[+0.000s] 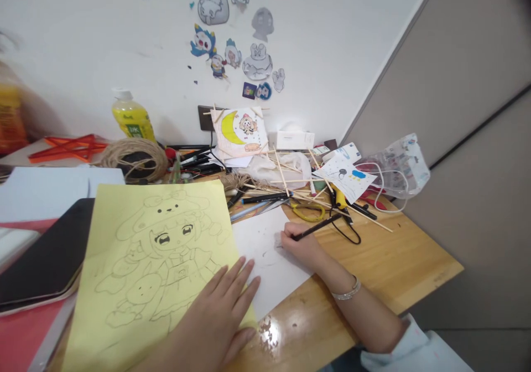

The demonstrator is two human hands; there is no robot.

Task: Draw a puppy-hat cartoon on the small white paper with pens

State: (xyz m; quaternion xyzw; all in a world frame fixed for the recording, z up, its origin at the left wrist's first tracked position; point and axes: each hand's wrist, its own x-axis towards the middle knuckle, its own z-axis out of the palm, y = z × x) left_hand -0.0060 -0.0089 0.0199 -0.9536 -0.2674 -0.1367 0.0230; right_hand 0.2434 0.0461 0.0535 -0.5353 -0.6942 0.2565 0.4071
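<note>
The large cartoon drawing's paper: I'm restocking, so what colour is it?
The drawing paper is light yellow, seen best in the head view.

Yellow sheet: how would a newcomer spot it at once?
Find the wooden table by the white wall. On its near side, left of the white sheet under the right hand, lies the yellow sheet, the only all-yellow paper, bearing a large line-drawn figure in a hat.

A yellow sheet (166,267) lies flat on the table (398,250), bearing an outline drawing of a big-eyed figure in a floppy, animal-faced hat. Along its right edge lies a white sheet (269,280), mostly blank, with a few faint marks. Above that, a slim black pen or pencil (317,228) slants up to the right, its lower end hidden.
</note>
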